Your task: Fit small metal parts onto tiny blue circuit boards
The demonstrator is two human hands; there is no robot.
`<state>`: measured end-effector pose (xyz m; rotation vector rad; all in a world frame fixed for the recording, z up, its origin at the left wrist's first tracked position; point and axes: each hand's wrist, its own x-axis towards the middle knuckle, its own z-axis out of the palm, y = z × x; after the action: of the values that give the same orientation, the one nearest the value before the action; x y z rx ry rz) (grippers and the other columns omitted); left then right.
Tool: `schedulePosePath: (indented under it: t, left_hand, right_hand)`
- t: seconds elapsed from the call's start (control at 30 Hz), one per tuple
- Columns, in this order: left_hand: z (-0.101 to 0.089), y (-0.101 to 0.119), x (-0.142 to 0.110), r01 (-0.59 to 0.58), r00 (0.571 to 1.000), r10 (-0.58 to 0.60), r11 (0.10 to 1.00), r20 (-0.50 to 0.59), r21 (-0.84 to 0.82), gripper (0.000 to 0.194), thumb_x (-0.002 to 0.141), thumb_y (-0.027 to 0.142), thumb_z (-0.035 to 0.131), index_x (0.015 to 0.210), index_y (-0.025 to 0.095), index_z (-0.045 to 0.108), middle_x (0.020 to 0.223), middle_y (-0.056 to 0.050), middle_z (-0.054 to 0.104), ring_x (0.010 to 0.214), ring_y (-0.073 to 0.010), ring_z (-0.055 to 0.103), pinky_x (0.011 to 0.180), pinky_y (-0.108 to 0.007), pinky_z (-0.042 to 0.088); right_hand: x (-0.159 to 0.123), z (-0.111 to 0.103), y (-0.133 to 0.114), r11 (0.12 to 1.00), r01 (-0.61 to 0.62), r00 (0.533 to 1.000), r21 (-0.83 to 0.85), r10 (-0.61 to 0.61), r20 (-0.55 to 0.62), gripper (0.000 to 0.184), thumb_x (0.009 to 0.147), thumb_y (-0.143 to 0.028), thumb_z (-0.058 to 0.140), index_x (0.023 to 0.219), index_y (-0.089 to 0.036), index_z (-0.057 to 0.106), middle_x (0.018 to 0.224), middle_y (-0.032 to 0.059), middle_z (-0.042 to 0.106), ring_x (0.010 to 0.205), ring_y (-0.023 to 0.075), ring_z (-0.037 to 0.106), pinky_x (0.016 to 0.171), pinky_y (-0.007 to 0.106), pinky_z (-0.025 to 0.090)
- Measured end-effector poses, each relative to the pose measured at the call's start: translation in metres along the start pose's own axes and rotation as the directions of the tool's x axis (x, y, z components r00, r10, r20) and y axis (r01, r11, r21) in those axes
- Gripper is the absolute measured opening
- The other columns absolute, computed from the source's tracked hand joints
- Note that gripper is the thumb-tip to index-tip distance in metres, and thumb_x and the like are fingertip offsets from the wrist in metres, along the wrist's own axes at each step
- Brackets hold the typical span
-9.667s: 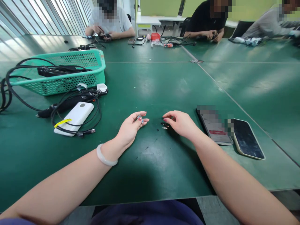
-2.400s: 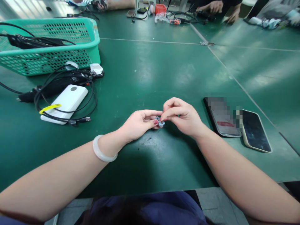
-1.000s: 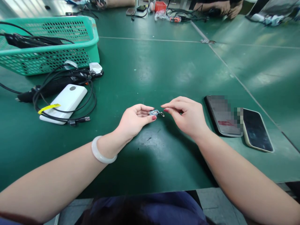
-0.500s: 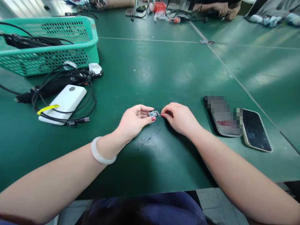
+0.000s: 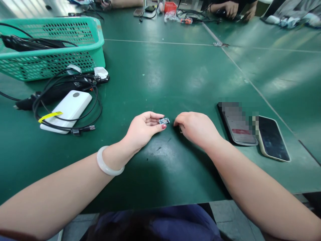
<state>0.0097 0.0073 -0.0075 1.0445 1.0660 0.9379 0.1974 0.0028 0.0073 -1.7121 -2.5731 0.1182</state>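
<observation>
My left hand (image 5: 144, 127) pinches a tiny blue-grey circuit board (image 5: 164, 121) between thumb and fingertips, just above the green table (image 5: 155, 77). A white bangle (image 5: 106, 164) circles that wrist. My right hand (image 5: 197, 129) rests on the table a short way to the right of the board. Its fingers are curled under, so what they hold, if anything, is hidden.
Two phones (image 5: 237, 124) (image 5: 273, 139) lie side by side right of my right hand. At the left sit a white power bank (image 5: 67, 108) ringed by black cables (image 5: 62, 87) and a teal basket (image 5: 55, 47). Other people's hands (image 5: 230, 6) work at the far edge.
My right hand has drawn back from the small board and lowered to the table with its fingers curled. My left hand still holds the board in the same spot.
</observation>
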Motion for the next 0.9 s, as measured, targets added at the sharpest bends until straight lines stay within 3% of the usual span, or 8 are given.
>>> schedulePosePath:
  t: [0.17,0.23,0.3,0.33,0.4,0.53,0.67,0.9]
  left_hand:
    - [0.0,0.0,0.0,0.002,1.0,-0.002,1.0,0.005,0.001,0.034,0.06,0.016,0.082,0.091,0.013,0.068,0.09,-0.005,0.073,0.084,-0.0136,0.068,0.091,-0.034,0.052]
    - [0.0,0.001,0.0,0.006,1.0,-0.006,1.0,0.004,-0.002,0.034,0.06,0.016,0.083,0.09,0.013,0.068,0.089,-0.005,0.073,0.084,-0.0138,0.068,0.09,-0.034,0.052]
    - [0.001,0.001,-0.001,0.009,1.0,-0.009,1.0,0.003,0.0,0.034,0.06,0.016,0.082,0.09,0.013,0.068,0.089,-0.005,0.074,0.084,-0.014,0.069,0.09,-0.035,0.052]
    - [0.001,0.001,-0.001,0.01,1.0,-0.01,1.0,0.003,0.001,0.034,0.06,0.016,0.082,0.09,0.013,0.067,0.089,-0.005,0.074,0.084,-0.0142,0.069,0.09,-0.035,0.052]
    - [0.001,0.002,-0.001,0.012,1.0,-0.012,1.0,0.006,0.005,0.034,0.06,0.016,0.082,0.091,0.013,0.067,0.09,-0.006,0.074,0.085,-0.0147,0.069,0.091,-0.036,0.052]
    - [0.0,0.002,-0.001,0.002,1.0,-0.002,1.0,0.009,0.018,0.038,0.058,0.019,0.084,0.092,0.012,0.068,0.091,-0.007,0.073,0.086,-0.0152,0.068,0.091,-0.036,0.052]
    - [0.0,0.001,-0.001,0.002,1.0,-0.002,1.0,0.009,0.016,0.04,0.056,0.021,0.085,0.091,0.012,0.068,0.09,-0.006,0.073,0.085,-0.0149,0.068,0.091,-0.036,0.052]
    - [0.0,0.002,-0.001,0.011,1.0,-0.011,1.0,0.012,0.011,0.038,0.057,0.019,0.084,0.091,0.013,0.067,0.091,-0.006,0.073,0.085,-0.0146,0.068,0.091,-0.036,0.052]
  right_hand:
    - [0.001,-0.004,0.008,0.986,-0.092,0.996,0.137,0.093,-0.007,0.029,0.087,-0.012,0.046,0.096,-0.022,0.071,0.101,0.0035,0.073,0.09,0.0201,0.066,0.075,0.031,0.045]
    - [-0.001,-0.007,0.015,0.968,-0.103,0.995,0.23,0.102,0.016,0.021,0.087,-0.018,0.052,0.094,-0.021,0.071,0.096,0.0029,0.073,0.087,0.0182,0.065,0.076,0.029,0.046]
    - [-0.003,-0.01,0.022,0.954,-0.099,0.993,0.283,0.076,0.091,0.011,0.079,-0.026,0.067,0.088,-0.02,0.069,0.088,0.0018,0.071,0.08,0.0168,0.063,0.07,0.027,0.046]
    - [-0.004,-0.011,0.025,0.95,-0.098,0.989,0.297,0.062,0.131,0.016,0.073,-0.029,0.074,0.086,-0.02,0.069,0.087,0.0011,0.07,0.078,0.0161,0.062,0.068,0.027,0.045]
    - [-0.005,-0.012,0.029,0.946,-0.097,0.982,0.31,0.041,0.183,0.02,0.066,-0.027,0.079,0.081,-0.02,0.068,0.084,-0.0002,0.067,0.074,0.0146,0.06,0.065,0.025,0.044]
    - [-0.003,-0.011,0.025,0.936,-0.112,0.977,0.333,0.043,0.207,0.006,0.074,-0.016,0.069,0.071,-0.02,0.066,0.077,-0.0014,0.065,0.07,0.0123,0.057,0.064,0.024,0.042]
    - [0.002,-0.007,0.018,0.928,-0.099,0.987,0.36,0.047,0.152,0.012,0.078,-0.012,0.062,0.07,-0.019,0.066,0.079,0.0,0.066,0.073,0.0134,0.059,0.068,0.025,0.044]
    - [0.002,0.001,0.025,0.898,0.077,0.997,0.433,-0.073,-0.026,0.029,0.079,-0.002,0.046,0.079,-0.02,0.069,0.086,0.002,0.07,0.082,0.0142,0.063,0.079,0.028,0.048]
